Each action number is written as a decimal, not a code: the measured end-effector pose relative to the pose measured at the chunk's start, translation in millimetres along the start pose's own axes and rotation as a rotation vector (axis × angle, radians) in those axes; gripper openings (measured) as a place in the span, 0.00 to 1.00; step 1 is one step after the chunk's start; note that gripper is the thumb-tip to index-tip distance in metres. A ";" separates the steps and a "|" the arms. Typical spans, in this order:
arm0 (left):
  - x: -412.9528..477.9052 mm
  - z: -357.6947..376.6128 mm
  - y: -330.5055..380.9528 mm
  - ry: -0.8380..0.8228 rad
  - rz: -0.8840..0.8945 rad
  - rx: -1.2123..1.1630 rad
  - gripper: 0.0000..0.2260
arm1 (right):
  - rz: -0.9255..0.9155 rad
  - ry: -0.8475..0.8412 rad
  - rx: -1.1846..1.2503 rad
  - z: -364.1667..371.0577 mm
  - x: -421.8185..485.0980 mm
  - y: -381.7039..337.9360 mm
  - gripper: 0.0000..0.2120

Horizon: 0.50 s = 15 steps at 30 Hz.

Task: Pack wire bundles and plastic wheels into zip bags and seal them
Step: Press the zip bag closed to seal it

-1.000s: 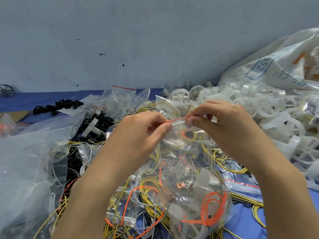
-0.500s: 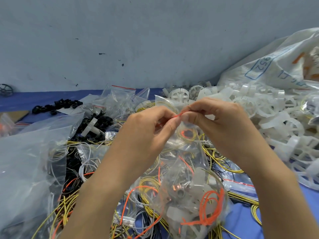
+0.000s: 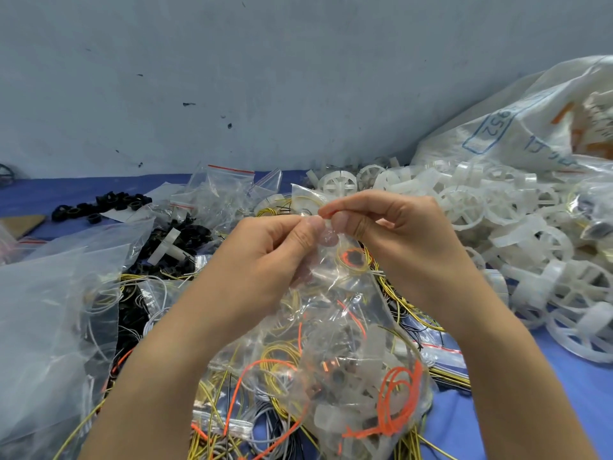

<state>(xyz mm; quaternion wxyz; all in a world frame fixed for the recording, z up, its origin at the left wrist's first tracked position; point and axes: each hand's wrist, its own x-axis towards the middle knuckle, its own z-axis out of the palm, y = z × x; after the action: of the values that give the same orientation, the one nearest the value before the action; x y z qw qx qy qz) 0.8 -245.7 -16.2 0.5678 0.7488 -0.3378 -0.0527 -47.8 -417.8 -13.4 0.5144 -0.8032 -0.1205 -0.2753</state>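
Zip bag (image 3: pixel 348 360), packed: left hand (image 3: pixel 275 257) and right hand (image 3: pixel 398 234) both pinching its red seal strip (image 3: pixel 326 214); best pressed firmly along whole length, leaving no gap

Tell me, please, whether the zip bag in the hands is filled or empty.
Filled: orange wire and a white wheel show through the clear zip bag. Whether its top is sealed, cannot tell.

**Colours, thing by thing**

The clear plastic zip bag (image 3: pixel 348 327), red along its seal, shows an orange wire coil (image 3: pixel 398 400) inside. Yellow wire loops (image 3: pixel 411 312) lie on the blue table cover (image 3: pixel 583 386). The milky white plastic wheels (image 3: pixel 497 210) contrast with the black plastic rings (image 3: pixel 99 205). The white woven sack (image 3: pixel 530 121) is printed in blue, and the grey wall (image 3: pixel 298 78) is flecked dark.
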 end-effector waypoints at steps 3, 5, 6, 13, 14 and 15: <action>-0.5 -1.3 0.5 0.010 0.003 0.037 0.13 | -0.002 0.006 -0.004 1.4 -0.2 -1.6 0.10; -1.3 -1.8 0.8 0.029 0.024 0.036 0.12 | 0.001 0.012 0.014 2.2 -0.3 -1.5 0.10; -1.3 -1.5 0.5 0.043 0.034 0.044 0.11 | 0.007 0.017 0.032 2.3 -0.1 -0.7 0.10; 3.1 9.7 -3.2 0.173 0.043 0.155 0.04 | 0.126 -0.027 0.173 3.6 -0.1 8.0 0.04; 3.3 10.2 -4.1 0.174 0.045 0.182 0.04 | 0.122 -0.025 0.174 3.7 -0.2 8.4 0.04; 2.6 9.4 -4.1 0.161 0.049 0.199 0.05 | 0.114 -0.024 0.176 3.6 -0.3 8.3 0.04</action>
<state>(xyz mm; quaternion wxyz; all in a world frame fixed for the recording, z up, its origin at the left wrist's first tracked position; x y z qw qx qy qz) 0.3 -254.2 -22.3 0.5170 0.7948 -0.3129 0.0555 -43.0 -418.2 -21.0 0.5962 -0.7637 -0.1045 -0.2245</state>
